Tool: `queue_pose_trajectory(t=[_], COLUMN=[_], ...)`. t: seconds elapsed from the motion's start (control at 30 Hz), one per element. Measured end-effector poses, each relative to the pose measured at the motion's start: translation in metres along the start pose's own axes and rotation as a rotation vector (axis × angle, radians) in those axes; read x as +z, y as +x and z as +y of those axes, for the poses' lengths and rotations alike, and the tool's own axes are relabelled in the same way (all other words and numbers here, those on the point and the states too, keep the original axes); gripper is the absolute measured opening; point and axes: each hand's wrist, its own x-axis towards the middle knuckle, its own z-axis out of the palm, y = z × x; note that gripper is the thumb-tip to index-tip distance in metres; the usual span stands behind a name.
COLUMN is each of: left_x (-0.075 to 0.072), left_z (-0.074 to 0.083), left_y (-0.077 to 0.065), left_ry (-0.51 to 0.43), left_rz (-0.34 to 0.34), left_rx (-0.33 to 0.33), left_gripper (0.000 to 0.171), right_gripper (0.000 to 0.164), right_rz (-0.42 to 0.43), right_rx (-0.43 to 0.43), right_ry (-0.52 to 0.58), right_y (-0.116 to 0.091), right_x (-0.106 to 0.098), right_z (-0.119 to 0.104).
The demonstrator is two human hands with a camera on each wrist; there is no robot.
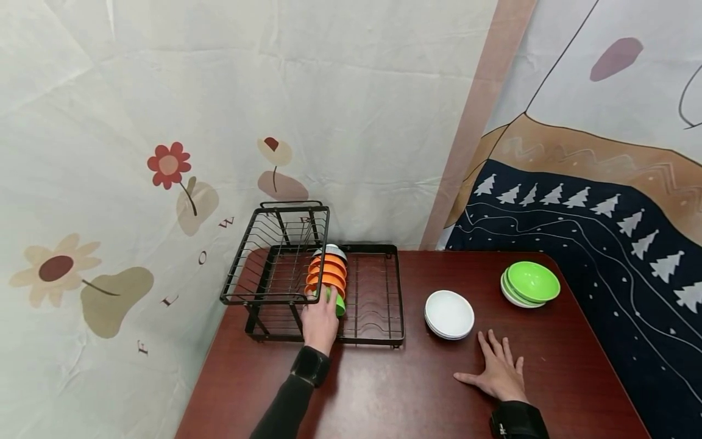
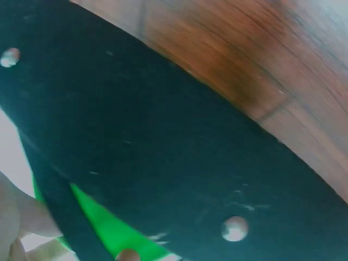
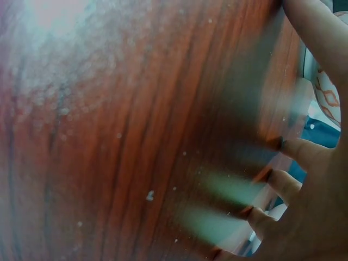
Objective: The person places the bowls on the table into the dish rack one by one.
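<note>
My left hand [image 1: 320,326] reaches into the lower tier of a black dish rack [image 1: 373,342] and holds a green bowl [image 1: 340,306], standing on edge at the front of a row. Behind it in that row stand several orange bowls [image 1: 334,268] and white ones [image 1: 333,249] at the back. In the left wrist view a dark rack bar [image 2: 141,125] hides most of the green bowl [image 2: 111,225]. My right hand [image 1: 500,375] rests on the table with fingers spread, just right of a stack of white bowls [image 1: 450,313].
At the table's [image 1: 395,390] far right corner, green bowls [image 1: 533,281] are stacked on a white one [image 1: 518,300]. The rack's upper basket [image 1: 233,300] overhangs the left side of the lower tier. A printed cloth [image 1: 373,122] hangs behind the table.
</note>
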Motion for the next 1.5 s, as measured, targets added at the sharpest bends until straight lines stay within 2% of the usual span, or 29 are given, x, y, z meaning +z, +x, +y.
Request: queue_pose_trajectory(t=[0.1, 0.27, 0.4, 0.5, 0.63, 0.73, 0.83, 0.93, 1.1, 1.3, 1.5], left_x=[-0.005, -0.02, -0.032, -0.035, -0.031, -0.026, -0.02, -0.016, -0.013, -0.011, -0.006], left_z=[0.003, 0.005, 0.002, -0.003, -0.01, -0.016, -0.02, -0.025, -0.034, -0.043, -0.05], left_y=[-0.002, -0.006, -0.017, -0.029, -0.05, -0.067, -0.082, -0.097, -0.117, -0.137, -0.151], left_ry=[0.007, -0.001, -0.069, -0.168, -0.279, -0.317, -0.337, -0.336, -0.305, -0.3, -0.343], left_rz=[0.015, -0.015, 0.039, 0.119, 0.199, 0.224, 0.213, 0.158, 0.005, -0.138, -0.378], left_rx=[0.014, 0.041, 0.062, 0.088, 0.14, 0.17, 0.178, 0.173, 0.176, 0.166, 0.09], left_gripper=[0.061, 0.068, 0.067, 0.06, 0.057, 0.06, 0.061, 0.062, 0.063, 0.058, 0.068], right_gripper=[0.144, 0.145, 0.144, 0.144, 0.144, 0.144, 0.143, 0.143, 0.144, 0.144, 0.146], right_rz=[0.0, -0.004, -0.004, -0.002, -0.001, 0.0, 0.002, 0.001, 0.0, -0.003, -0.002], right_rx=[-0.001, 0.002, 0.001, -0.003, -0.007, -0.007, -0.006, -0.004, -0.003, -0.006, -0.008], right_ry=[0.002, 0.001, 0.001, 0.003, 0.004, 0.003, -0.002, -0.003, -0.001, 0.004, 0.028], right_y=[-0.001, -0.001, -0.001, -0.001, -0.001, -0.001, -0.001, 0.0, 0.0, 0.0, -0.001], right_x=[0.0, 0.001, 0.001, 0.0, 0.0, 0.0, 0.0, 0.0, 0.001, 0.001, 0.001], right_z=[0.0, 0.0, 0.001, 0.001, 0.001, 0.0, 0.001, 0.001, 0.001, 0.001, 0.001])
